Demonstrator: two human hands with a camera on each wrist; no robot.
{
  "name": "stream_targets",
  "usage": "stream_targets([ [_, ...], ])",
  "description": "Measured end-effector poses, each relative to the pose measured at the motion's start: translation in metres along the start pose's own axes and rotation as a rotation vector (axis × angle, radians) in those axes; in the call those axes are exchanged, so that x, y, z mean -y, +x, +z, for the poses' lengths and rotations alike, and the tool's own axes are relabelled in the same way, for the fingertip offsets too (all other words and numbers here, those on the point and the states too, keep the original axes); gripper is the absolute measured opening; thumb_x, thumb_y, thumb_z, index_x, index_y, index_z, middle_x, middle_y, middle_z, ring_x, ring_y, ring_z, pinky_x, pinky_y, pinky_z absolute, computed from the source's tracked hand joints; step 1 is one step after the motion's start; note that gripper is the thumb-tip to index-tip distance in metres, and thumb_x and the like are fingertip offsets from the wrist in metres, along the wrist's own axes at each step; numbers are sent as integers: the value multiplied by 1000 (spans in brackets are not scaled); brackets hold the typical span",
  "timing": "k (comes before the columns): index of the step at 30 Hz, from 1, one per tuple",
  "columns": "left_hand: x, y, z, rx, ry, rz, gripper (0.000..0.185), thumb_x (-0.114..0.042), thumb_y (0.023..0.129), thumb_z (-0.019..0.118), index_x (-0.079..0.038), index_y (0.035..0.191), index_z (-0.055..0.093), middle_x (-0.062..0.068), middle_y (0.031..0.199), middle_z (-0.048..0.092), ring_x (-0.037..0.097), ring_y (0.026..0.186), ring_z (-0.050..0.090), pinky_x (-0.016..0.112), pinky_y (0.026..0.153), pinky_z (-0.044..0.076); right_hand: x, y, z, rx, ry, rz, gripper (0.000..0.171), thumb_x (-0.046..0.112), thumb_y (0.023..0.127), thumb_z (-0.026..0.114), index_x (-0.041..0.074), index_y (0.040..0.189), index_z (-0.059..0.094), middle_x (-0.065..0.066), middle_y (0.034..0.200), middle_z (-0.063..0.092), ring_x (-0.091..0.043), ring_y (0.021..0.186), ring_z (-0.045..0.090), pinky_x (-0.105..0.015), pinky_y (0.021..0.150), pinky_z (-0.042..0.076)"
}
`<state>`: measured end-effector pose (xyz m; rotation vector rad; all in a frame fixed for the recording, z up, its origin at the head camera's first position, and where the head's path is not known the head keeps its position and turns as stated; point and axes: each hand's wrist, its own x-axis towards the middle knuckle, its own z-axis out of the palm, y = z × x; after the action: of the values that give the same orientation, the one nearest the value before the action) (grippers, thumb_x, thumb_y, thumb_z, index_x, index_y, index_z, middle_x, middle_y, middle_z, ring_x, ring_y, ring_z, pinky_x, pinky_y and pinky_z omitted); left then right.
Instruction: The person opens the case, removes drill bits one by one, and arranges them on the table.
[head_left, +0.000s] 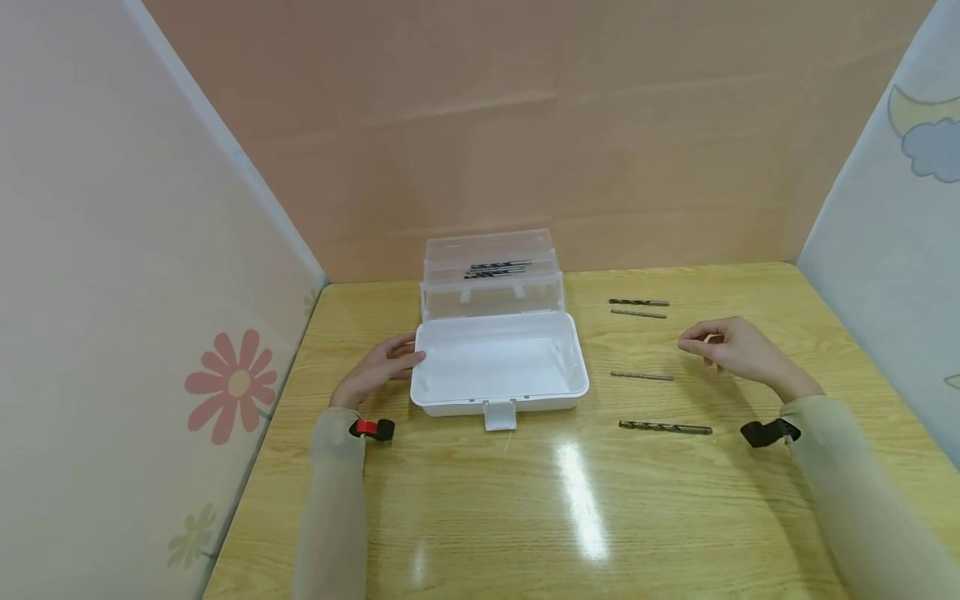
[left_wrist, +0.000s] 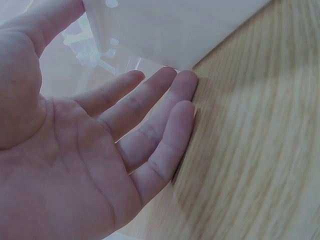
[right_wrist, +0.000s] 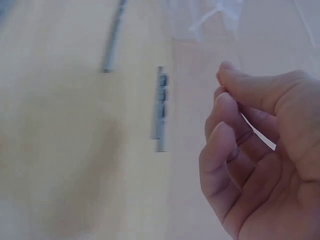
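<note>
A white plastic box (head_left: 498, 405) lies with its clear lid (head_left: 491, 246) folded back behind it. Several drill bits (head_left: 497, 270) show at the lid. At the box's left side, my left hand (head_left: 382, 364) touches the rim with its thumb, its fingers extended alongside; the left wrist view shows the palm and box wall (left_wrist: 150, 30). My right hand (head_left: 731, 348) hovers right of the box, fingers bent and thumb against index fingertip, nothing visible between them. Nearby lie a dark drill bit (head_left: 639, 302), two thin drill bits (head_left: 641, 377) and a thicker drill bit (head_left: 665, 427).
A wooden table (head_left: 465, 517) carries everything. Pale panels stand on the left (head_left: 150, 208) and right (head_left: 892, 275), with a brown backdrop (head_left: 480, 133) behind. The box's front latch (head_left: 500, 416) hangs down over the near side.
</note>
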<state>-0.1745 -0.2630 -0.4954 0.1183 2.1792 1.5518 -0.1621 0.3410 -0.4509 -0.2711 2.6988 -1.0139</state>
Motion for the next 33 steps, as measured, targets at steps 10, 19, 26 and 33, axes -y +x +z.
stream_targets([
  [10, -1, -1, 2, -2, -13, -9, 78, -43, 105, 68, -12, 167, 33, 15, 163, 49, 37, 144, 55, 52, 119, 49, 66, 36, -25, -34, -117, -62, 44, 45, 108, 62, 8, 129, 74, -6, 103, 72, -17, 72, 60, -33, 61, 53],
  [19, -1, -2, 1, -8, 4, -14, 79, -46, 104, 68, -13, 167, 33, 14, 164, 48, 37, 144, 55, 53, 119, 48, 120, 69, -14, 9, -86, -106, 41, 43, 107, 64, 10, 128, 74, -11, 114, 75, -20, 79, 64, -35, 64, 55],
  [26, 0, -3, 0, -5, 3, -3, 78, -44, 105, 67, -12, 168, 33, 17, 163, 49, 38, 144, 54, 54, 118, 48, 157, 98, -5, 3, -43, -147, 34, 35, 106, 67, 8, 126, 77, -14, 119, 76, -24, 83, 66, -33, 65, 52],
  [33, -1, -2, 0, 1, 10, -2, 77, -42, 107, 66, -11, 168, 31, 20, 166, 45, 40, 146, 53, 54, 118, 49, 186, 117, 17, 16, -25, -183, 31, 27, 107, 66, 4, 126, 76, -18, 130, 73, -24, 84, 68, -33, 70, 53],
])
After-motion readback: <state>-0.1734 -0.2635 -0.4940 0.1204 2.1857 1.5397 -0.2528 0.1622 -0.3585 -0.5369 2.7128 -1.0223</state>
